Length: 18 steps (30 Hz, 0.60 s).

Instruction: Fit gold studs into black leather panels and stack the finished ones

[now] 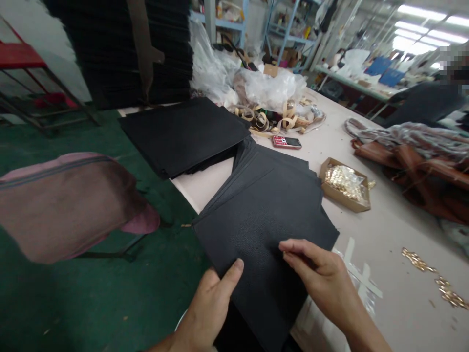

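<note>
My left hand [207,305] grips the left edge of a black grained leather panel [256,220], its thumb on top and its other fingers hidden underneath. Above the panel's right side, my right hand [326,274] is closed in a pinch. A tiny glint shows at its fingertips, too small to name. The panel lies tilted over a fanned stack of similar black sheets [293,168], its near end reaching past the table edge. Small dark marks, perhaps holes, show on its surface between my hands.
Another stack of black sheets [186,132] lies at the table's far left. On the table [388,230] are a cardboard box [346,195] of gold metal pieces, loose gold pieces [417,259], a phone [287,142] and brown leather items [410,161]. A cloth-covered chair [69,205] stands left.
</note>
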Available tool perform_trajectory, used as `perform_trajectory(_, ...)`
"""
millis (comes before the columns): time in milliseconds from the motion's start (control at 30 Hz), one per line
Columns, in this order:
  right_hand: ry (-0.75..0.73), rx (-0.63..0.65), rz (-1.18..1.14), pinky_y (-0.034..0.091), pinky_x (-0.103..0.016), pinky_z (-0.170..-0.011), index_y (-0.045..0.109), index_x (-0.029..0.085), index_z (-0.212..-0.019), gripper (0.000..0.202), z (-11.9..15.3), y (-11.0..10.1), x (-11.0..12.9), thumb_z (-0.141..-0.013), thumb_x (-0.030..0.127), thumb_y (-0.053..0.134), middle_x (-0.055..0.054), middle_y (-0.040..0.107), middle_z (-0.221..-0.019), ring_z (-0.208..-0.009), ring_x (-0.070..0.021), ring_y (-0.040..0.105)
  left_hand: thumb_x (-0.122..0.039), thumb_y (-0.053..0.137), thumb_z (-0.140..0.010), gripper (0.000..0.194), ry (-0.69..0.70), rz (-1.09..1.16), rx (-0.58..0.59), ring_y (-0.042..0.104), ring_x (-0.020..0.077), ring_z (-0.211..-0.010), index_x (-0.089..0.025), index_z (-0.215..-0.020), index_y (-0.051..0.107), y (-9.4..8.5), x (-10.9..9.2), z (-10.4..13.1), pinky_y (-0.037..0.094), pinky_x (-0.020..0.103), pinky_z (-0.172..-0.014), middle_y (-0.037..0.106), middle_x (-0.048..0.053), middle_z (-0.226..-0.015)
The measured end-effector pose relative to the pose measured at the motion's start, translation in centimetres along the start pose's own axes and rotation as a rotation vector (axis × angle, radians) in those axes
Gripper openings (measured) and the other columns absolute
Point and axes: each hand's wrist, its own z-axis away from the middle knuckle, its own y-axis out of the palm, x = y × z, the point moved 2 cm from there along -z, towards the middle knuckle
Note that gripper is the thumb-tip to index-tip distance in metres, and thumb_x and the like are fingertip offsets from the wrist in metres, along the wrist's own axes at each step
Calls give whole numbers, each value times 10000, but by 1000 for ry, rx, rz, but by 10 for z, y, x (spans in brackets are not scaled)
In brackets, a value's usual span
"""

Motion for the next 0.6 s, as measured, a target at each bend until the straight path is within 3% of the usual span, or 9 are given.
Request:
perform_trajectory(100, 123, -30, -214, 530, -274, -725, 697, 291, -1094, 256, 4, 10, 1, -842, 334, 680, 0, 727, -927, -824, -156, 683, -497, 610, -903, 432, 14, -161, -28, 542, 258, -1276, -249, -1254, 650, -4, 1, 6, 322, 389, -1158, 664, 26, -1303)
perform_trajectory(233, 210, 14, -373, 518, -269, -721, 711, 262, -1021, 217, 5, 25, 7, -813, 326, 702, 1, 714, -883, -794, -145, 662, -492, 614, -905, 460, 14, -134, -11, 530, 256, -1294, -266, -1306, 617, -8, 1, 15, 320, 382, -1167, 649, 18, -1329)
perform_trajectory(400, 173, 50, -412, 507, -281, -752, 733, 250, -948, 152, 6, 38, 18, -807, 300, 702, 2, 720, -868, -803, -148, 656, -367, 644, -905, 386, 7, 187, 151, 539, 249, -1291, -249, -1272, 652, -1, 5, 19, 359, 370, -1150, 658, 18, -1317)
perform_trajectory(500, 172, 26, -409, 504, -279, -761, 740, 240, -892, 118, 5, 40, 19, -784, 283, 719, 5, 723, -847, -805, -150, 663, -328, 655, -893, 362, -79, 410, 264, 561, 276, -1268, -201, -1230, 685, 5, 4, 20, 387, 406, -1132, 694, 59, -1255)
perform_trajectory(600, 192, 23, -430, 504, -261, -727, 744, 236, -862, 109, 3, 42, 17, -761, 276, 733, 11, 729, -814, -775, -145, 668, -291, 687, -868, 324, -131, 496, 305, 583, 283, -1244, -171, -1167, 722, 7, 5, 20, 382, 409, -1135, 728, 80, -1181)
